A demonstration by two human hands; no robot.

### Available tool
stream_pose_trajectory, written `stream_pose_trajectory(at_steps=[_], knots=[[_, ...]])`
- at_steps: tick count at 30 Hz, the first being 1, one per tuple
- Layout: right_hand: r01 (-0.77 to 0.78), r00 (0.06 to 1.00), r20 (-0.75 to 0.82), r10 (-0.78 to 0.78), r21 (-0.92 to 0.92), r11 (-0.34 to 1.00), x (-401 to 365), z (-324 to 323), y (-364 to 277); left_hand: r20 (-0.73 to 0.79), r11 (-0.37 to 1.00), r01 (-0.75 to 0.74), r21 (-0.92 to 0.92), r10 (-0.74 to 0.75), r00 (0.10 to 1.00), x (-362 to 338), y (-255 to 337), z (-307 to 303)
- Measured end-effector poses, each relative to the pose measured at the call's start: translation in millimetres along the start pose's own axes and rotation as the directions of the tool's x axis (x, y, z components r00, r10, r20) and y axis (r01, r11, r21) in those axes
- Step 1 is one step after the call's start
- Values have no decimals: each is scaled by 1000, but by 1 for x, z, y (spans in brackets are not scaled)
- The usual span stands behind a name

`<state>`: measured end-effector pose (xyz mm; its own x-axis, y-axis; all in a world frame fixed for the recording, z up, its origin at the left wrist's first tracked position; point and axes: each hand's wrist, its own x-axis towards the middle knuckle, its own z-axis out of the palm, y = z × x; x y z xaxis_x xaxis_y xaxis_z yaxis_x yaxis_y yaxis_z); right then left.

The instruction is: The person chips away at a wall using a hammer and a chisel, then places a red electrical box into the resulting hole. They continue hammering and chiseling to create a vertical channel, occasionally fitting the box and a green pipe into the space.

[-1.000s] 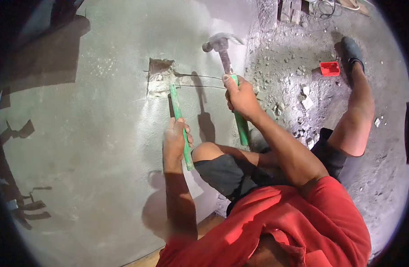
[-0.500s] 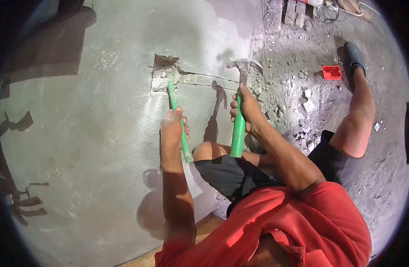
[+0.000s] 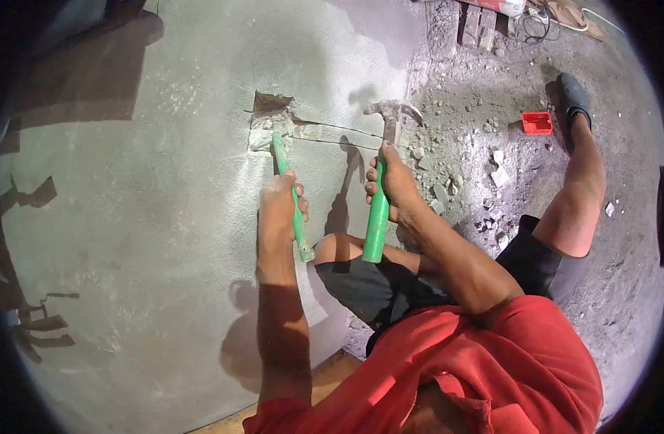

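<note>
My bent knee (image 3: 339, 249) is just beside the butt of the green chisel (image 3: 300, 235), so a glancing blow could land on bare skin. My left hand (image 3: 278, 206) is closed round the chisel's middle with no glove; a hammer face that misses the narrow butt could catch my knuckles. My right hand (image 3: 396, 184) grips the claw hammer (image 3: 375, 224) by its green handle, its head up and well apart from that butt; a loose or sweaty grip could let it twist. The chisel's far end is at the lower part of the rough recess (image 3: 272, 108) in the wall (image 3: 166, 239). Too steep an angle there could make it skid, or break the edge beyond the cut lines (image 3: 339, 127). Farther off, rubble (image 3: 500, 176) could roll underfoot, and the red box (image 3: 537, 124) near my shoe (image 3: 575, 94) could get kicked.
</note>
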<state>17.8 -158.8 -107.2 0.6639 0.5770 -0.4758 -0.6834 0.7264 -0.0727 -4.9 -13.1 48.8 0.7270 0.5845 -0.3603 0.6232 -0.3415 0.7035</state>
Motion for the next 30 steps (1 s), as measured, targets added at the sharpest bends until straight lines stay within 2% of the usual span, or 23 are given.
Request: stream_pose_trajectory(at_steps=[2, 4, 5, 7, 8, 9, 10, 11, 12, 14, 15, 17, 18, 22, 26, 30], knots=[[26, 1000, -13, -26, -6, 1000, 1, 11, 6, 15, 997, -17, -80, 19, 1000, 1, 5, 4], [59, 998, -16, -59, 6, 998, 3, 27, 18, -11, 999, -3, -54, 3, 1000, -2, 4, 8], [59, 993, -100, -64, -52, 997, 7, 39, 26, -36, 999, 13, -30, -14, 999, -1, 4, 9], [14, 1000, 20, -10, -210, 978, 11, 51, 36, -30, 1000, 2, -1, -2, 1000, 5, -2, 6], [14, 1000, 21, -10, -210, 978, 13, 51, 35, -20, 1000, -10, 27, 11, 1000, 9, -4, 5], [-13, 989, 126, 76, -444, 896, 13, 52, 30, -21, 1000, -10, 27, 11, 1000, 7, -2, 5], [-3, 962, 205, 180, -652, 759, 13, 54, 25, -17, 999, -27, 18, 27, 999, 5, 2, 6], [-5, 961, 205, 184, -655, 756, 10, 53, 24, -18, 999, -38, 3, 38, 999, 4, 3, 5], [-31, 978, 155, 141, -562, 827, 4, 49, 26, -27, 999, -31, -4, 31, 999, 3, -1, 5], [-68, 994, 56, 96, -383, 921, 3, 35, 25, -57, 991, -42, 128, 50, 997, 4, -7, 7], [-69, 994, 51, 95, -382, 922, 3, 28, 23, -53, 991, -39, 128, 47, 998, 1, -7, 8], [-26, 997, -77, 11, -207, 978, 0, 14, 15, -24, 999, 41, 22, -41, 999, -7, -3, 13], [-25, 996, -85, 7, -210, 977, 2, 6, 12, -12, 1000, 2, 7, -2, 1000, -3, -5, 12], [5, 1000, -19, -9, -172, 985, 7, 4, 3, -24, 1000, 0, 18, 1, 1000, 11, -10, 10], [5, 999, 39, 2, -163, 987, 11, 7, 7, -11, 999, -17, -52, 16, 1000, 11, -18, 13], [15, 1000, -3, -16, -114, 993, 15, 23, 21, -43, 999, -21, -40, 20, 999, 12, -13, 18]])
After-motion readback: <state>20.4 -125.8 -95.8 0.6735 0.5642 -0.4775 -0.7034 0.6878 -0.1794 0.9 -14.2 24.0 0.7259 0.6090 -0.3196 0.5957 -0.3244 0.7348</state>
